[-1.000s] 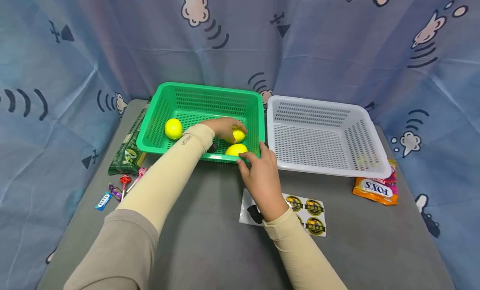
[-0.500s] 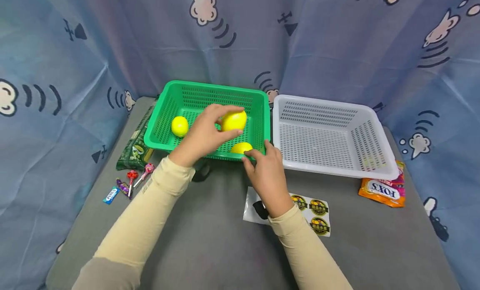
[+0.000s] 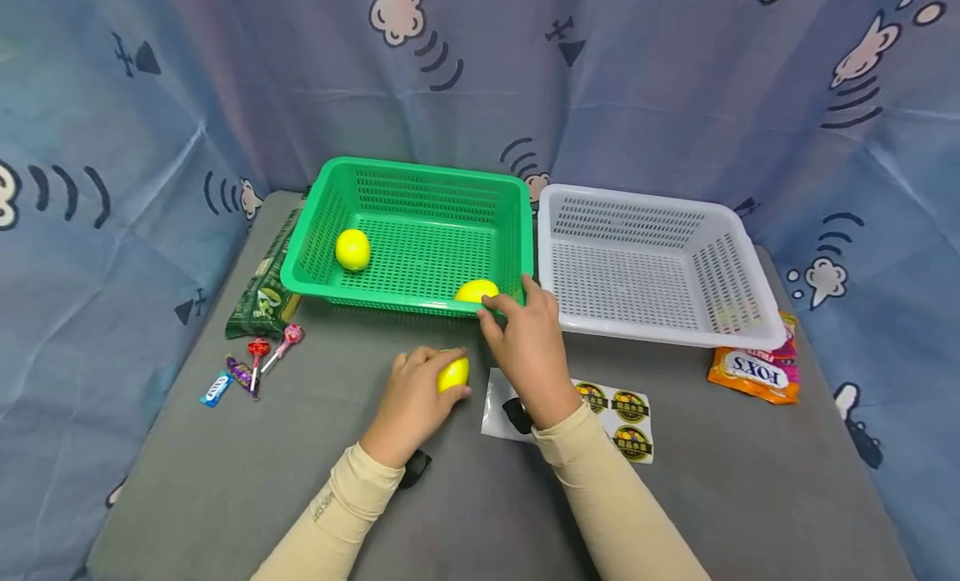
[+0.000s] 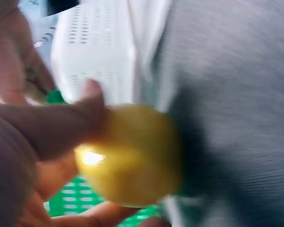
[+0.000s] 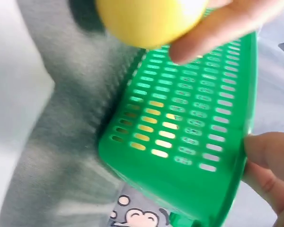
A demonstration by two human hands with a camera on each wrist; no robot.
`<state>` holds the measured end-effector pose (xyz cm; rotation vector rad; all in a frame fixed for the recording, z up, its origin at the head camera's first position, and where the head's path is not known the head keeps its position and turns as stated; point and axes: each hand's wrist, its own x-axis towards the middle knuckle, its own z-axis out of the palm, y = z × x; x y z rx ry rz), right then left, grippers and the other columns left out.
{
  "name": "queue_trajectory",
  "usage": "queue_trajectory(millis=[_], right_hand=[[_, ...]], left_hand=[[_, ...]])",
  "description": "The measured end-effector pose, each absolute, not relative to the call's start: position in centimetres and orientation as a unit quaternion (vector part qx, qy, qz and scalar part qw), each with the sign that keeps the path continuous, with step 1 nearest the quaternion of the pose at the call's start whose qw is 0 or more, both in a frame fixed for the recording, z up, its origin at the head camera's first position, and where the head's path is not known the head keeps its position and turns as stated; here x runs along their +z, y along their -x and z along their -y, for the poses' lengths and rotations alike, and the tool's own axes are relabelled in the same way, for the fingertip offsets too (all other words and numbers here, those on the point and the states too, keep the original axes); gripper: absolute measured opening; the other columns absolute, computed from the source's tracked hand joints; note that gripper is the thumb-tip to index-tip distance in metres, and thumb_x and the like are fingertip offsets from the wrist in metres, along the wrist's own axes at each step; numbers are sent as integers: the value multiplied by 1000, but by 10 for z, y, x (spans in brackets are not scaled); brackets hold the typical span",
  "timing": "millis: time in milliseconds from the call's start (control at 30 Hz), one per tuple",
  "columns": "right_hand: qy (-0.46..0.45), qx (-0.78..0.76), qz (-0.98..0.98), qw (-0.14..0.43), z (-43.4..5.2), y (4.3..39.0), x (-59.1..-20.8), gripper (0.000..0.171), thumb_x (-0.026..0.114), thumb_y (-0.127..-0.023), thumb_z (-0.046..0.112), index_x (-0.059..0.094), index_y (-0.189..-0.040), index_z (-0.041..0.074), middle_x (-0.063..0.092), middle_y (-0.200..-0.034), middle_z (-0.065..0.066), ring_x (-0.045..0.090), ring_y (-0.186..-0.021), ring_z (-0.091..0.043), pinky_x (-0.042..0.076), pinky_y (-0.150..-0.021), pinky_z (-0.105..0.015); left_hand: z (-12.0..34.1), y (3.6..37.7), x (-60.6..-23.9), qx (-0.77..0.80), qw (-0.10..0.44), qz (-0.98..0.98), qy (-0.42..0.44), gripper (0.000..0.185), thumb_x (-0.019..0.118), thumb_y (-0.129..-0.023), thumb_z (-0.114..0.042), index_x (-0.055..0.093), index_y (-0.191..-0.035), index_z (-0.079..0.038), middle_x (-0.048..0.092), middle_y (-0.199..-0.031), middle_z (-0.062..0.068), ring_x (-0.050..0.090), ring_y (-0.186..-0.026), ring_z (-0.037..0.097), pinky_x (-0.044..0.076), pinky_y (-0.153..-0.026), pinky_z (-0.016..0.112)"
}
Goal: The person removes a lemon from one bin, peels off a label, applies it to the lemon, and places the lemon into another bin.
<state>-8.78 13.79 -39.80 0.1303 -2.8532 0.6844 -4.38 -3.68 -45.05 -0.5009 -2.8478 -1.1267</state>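
Observation:
In front of the green basket, low over the grey table, my left hand holds a yellow lemon between thumb and fingers. The left wrist view shows this lemon close up, gripped at its side. My right hand grips the basket's front right corner; in the right wrist view, thumb and fingers pinch the green rim. Inside the basket, one lemon lies at the left and another lemon sits by the front wall, near my right fingers.
A white basket stands right of the green one. Partly under my right wrist lies a sheet of round stickers. A green bag, lollipops and small candies are at left, an orange FOX'S packet at right.
My left hand has lifted a lemon out of the green basket and brought it toward me, down to the table in front. My right hand stays at the basket's corner.

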Motion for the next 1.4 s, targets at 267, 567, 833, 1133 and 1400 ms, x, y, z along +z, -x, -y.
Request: queue_trajectory(millis=[267,567,833,1133,1400], right_hand=[[-32,332,940,72,-175,58,-388,45,66,-107,31,64,-148,12,45,-162,-19,41,-146,-46,40,-112,-66],[71,334,939,23,-233,-14,-413,37,68,-106,27,71,-136,7,71,-117,-11,69,-96,-27,56,-79,-46],[107,316,942,-42,-241,-41,-447,37,72,-102,24,72,-133,3,71,-109,-8,62,-87,-19,51,-76,-40],[96,343,933,-46,-237,-41,-451,38,71,-104,26,72,-136,7,73,-117,-8,70,-101,-24,55,-88,-46],[90,339,935,-58,-231,-40,-446,35,72,-104,28,73,-133,9,71,-110,-6,67,-95,-21,52,-82,-43]], left_hand=[[17,25,-444,-335,106,913,209,60,93,-84,-23,72,-139,-16,55,-150,20,47,-133,45,44,-101,63],[-36,1,-470,-272,63,934,222,58,89,-88,-28,68,-139,-11,54,-147,26,49,-128,41,46,-99,53],[-46,13,-483,-373,7,911,177,81,97,-75,-15,60,-147,-14,63,-124,15,53,-112,34,47,-89,45],[-42,14,-480,-694,-153,702,38,89,85,-85,-1,40,-160,-17,56,-129,20,66,-97,27,58,-82,38],[-49,8,-483,-707,-188,680,41,53,77,-89,4,69,-140,-9,65,-137,10,66,-72,15,56,-71,26]])
